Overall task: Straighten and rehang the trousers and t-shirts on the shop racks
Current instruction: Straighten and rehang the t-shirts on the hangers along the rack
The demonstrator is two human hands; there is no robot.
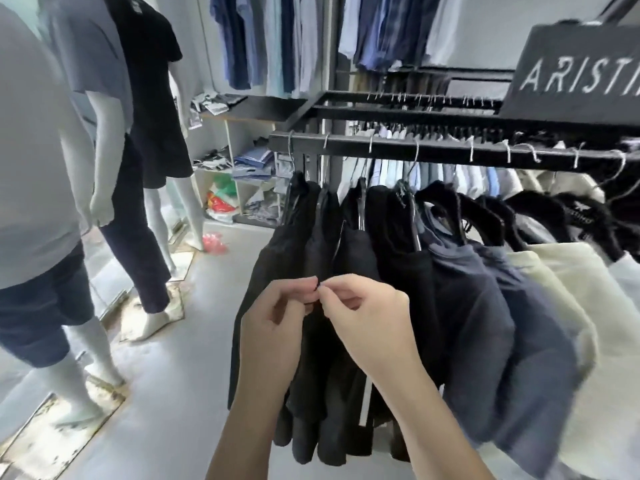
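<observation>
A black rail (381,148) runs across the view with t-shirts on wire hangers. Several black t-shirts (311,244) hang at its left end, then navy ones (485,292), then cream ones (568,278) toward the right. My left hand (273,323) and my right hand (367,317) meet in front of a black t-shirt near the left end. Both pinch a small fold of its fabric between thumb and fingertips at about sleeve height. The fold itself is mostly hidden by my fingers.
Mannequins stand on the left: one in a grey t-shirt (31,168) and dark shorts, one in dark trousers (131,237). A sign (581,77) sits on the rack's top right. Shirts (277,39) hang on the back wall above shelves (242,164) of folded clothes.
</observation>
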